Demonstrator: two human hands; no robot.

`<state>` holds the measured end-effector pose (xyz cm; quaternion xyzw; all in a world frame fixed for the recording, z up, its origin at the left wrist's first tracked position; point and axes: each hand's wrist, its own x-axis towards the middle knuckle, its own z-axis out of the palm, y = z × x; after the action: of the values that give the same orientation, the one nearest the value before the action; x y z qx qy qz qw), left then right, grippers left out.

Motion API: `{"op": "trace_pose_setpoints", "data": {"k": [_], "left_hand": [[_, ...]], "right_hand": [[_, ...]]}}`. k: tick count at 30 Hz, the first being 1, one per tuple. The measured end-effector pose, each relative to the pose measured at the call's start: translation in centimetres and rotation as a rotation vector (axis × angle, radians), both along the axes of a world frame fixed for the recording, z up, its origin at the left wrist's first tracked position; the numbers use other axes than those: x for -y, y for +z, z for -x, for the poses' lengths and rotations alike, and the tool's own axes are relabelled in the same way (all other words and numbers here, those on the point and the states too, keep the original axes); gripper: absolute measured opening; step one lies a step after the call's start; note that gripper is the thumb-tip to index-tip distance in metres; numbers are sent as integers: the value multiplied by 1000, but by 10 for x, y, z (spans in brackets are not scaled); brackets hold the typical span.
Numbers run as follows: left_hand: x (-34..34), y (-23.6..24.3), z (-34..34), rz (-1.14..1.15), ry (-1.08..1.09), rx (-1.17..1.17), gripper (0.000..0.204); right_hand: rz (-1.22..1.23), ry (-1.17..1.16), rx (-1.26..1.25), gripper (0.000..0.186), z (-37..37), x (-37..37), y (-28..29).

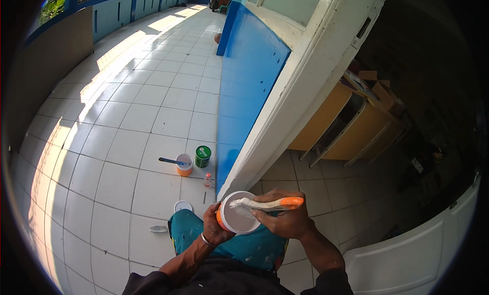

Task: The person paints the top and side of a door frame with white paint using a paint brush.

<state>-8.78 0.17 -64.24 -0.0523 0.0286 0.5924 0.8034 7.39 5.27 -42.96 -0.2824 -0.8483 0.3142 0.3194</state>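
Two tubs (pixel 238 218) (pixel 184 164), two brushes (pixel 265 205) (pixel 172 161), one green can (pixel 202 156).

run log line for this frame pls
left hand: holds paint tub | right hand: holds paintbrush, bristles over tub rim | floor: second tub, green can

A floor of square white glazed tiles (pixel 153 106) runs down a long open corridor, with bright sunlight falling across it in slanted patches toward the far end. On the left a low parapet wall with blue-framed pale panels (pixel 117 12) borders the corridor, green foliage showing beyond it. On the right stands a bright blue painted wall (pixel 249 76), met by a white wooden door frame (pixel 300 86) with worn paint. Past the frame lies a dim room holding yellow-orange wooden cabinets (pixel 351 124) with cardboard boxes (pixel 379 88) stacked on top, and a white panelled door leaf (pixel 412 254) at lower right.
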Motion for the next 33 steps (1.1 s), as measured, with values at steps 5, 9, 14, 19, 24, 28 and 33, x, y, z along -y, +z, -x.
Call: {"op": "trace_pose_setpoints", "data": {"k": [5,9,14,19,24,28,33], "left_hand": [[2,-12,-10,11,-3,-41,63],[5,-10,-17,-21,-15,-30,62],[17,-10,-22,11,45,-49,63],[22,-14,-26,5,47,-46,62],[25,-20,-23,25,31,10,59],[25,-42,-19,64,67,30,59],[22,-52,-10,73,59,51,59]], "right_hand": [[-151,52,229,29,-2,-2,-25],[-250,78,234,28,-9,-4,-50],[58,-15,52,29,-25,12,-26],[240,-65,195,30,-18,16,-31],[582,-23,-34,27,-19,5,-54],[715,-90,-149,26,-21,-8,-46],[411,-252,-156,24,-31,-3,-55]]}}
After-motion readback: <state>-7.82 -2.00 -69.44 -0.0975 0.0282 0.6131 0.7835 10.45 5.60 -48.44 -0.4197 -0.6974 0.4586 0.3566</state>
